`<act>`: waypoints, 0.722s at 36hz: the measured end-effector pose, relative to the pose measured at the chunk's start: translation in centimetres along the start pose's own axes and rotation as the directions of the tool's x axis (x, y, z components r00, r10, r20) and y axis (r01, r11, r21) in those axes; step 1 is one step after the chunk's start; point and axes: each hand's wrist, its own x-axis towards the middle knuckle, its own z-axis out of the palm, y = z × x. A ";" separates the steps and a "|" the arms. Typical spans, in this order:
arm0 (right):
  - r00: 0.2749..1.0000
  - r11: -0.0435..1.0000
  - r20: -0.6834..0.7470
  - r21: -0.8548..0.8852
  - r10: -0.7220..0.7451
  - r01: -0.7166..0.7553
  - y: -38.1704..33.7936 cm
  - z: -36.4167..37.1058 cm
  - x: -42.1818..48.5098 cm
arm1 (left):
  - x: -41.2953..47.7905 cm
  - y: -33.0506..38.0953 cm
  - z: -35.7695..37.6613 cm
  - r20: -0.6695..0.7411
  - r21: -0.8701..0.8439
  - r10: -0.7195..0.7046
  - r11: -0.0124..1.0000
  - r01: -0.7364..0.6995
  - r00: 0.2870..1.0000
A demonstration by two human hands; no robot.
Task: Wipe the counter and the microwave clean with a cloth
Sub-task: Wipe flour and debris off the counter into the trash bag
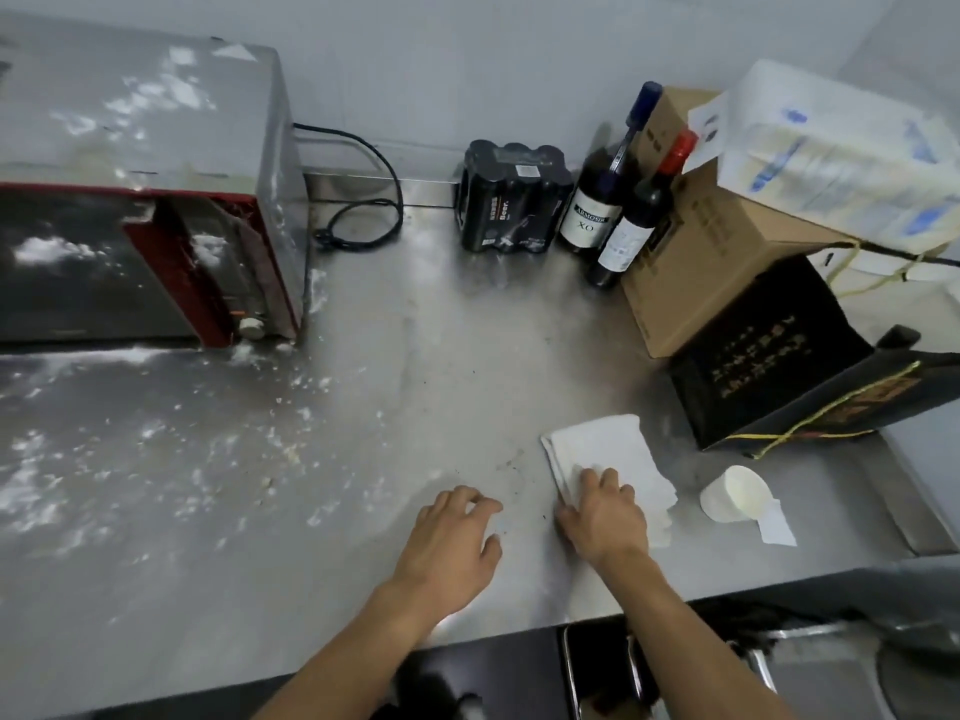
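Right hand (605, 517) seemingly atop cloth (605, 443)

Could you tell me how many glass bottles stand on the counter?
2: a dark blue-capped bottle beside the black beer pack, a dark red-capped bottle by the brown cardboard box. Others possibly hidden.

Head camera looks steeply down, close over counter (415, 356).

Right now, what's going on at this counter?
A person's right hand presses a white cloth onto the counter near its front edge. The left hand rests beside it, holding nothing. White powder lies over the counter's left part and the microwave, so most of the wiping is not yet done.
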 end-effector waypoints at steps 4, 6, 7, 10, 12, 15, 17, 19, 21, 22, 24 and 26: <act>0.997 0.997 -0.072 -0.070 -0.014 0.009 -0.4 0.5 -1.3 | -1.1 -1.0 -1.3 -0.025 -0.026 -0.030 0.999 0.029 0.999; 0.991 0.996 -0.123 -0.067 -0.060 0.052 -1.7 1.2 -1.8 | -2.1 -1.9 -2.2 -0.055 -0.032 -0.063 0.998 0.061 0.996; 0.986 0.994 -0.128 -0.058 -0.103 0.096 -2.8 1.4 -1.9 | -2.6 -2.4 -2.7 -0.078 -0.032 -0.087 0.996 0.085 0.993; 0.929 0.941 -0.168 0.014 -0.330 0.337 -8.0 0.7 -3.0 | -4.9 -4.6 -4.8 -0.182 -0.052 -0.196 0.980 0.190 0.963; 0.833 0.841 -0.200 0.065 -0.516 0.537 -12.6 -0.7 -4.7 | -7.4 -6.4 -6.3 -0.292 -0.081 -0.294 0.956 0.283 0.910; 0.651 0.648 -0.248 0.105 -0.717 0.754 -20.0 -2.7 -8.3 | -12.6 -9.1 -8.8 -0.459 -0.125 -0.434 0.895 0.428 0.775; 0.509 0.506 -0.259 0.082 -0.821 0.859 -24.7 -3.6 -11.5 | -17.1 -10.8 -10.2 -0.516 -0.143 -0.524 0.833 0.534 0.678; 0.365 0.365 -0.255 0.046 -0.896 0.930 -28.7 -4.3 -15.2 | -22.1 -12.3 -11.0 -0.537 -0.176 -0.613 0.753 0.634 0.579; 0.232 0.238 -0.241 0.003 -0.942 0.971 -32.0 -4.6 -19.1 | -27.6 -13.4 -11.4 -0.555 -0.215 -0.693 0.654 0.726 0.460; 0.188 0.197 -0.222 -0.016 -0.957 0.980 -33.1 -4.7 -20.4 | -29.7 -13.8 -11.5 -0.566 -0.220 -0.716 0.608 0.763 0.408; 0.060 0.072 -0.168 -0.067 -0.984 0.995 -36.0 -4.6 -25.1 | -35.9 -14.7 -11.0 -0.583 -0.283 -0.771 0.489 0.825 0.257; -0.044 -0.030 -0.130 -0.110 -0.991 0.993 -38.4 -4.0 -29.0 | -41.0 -15.6 -10.2 -0.571 -0.353 -0.808 0.398 0.847 0.143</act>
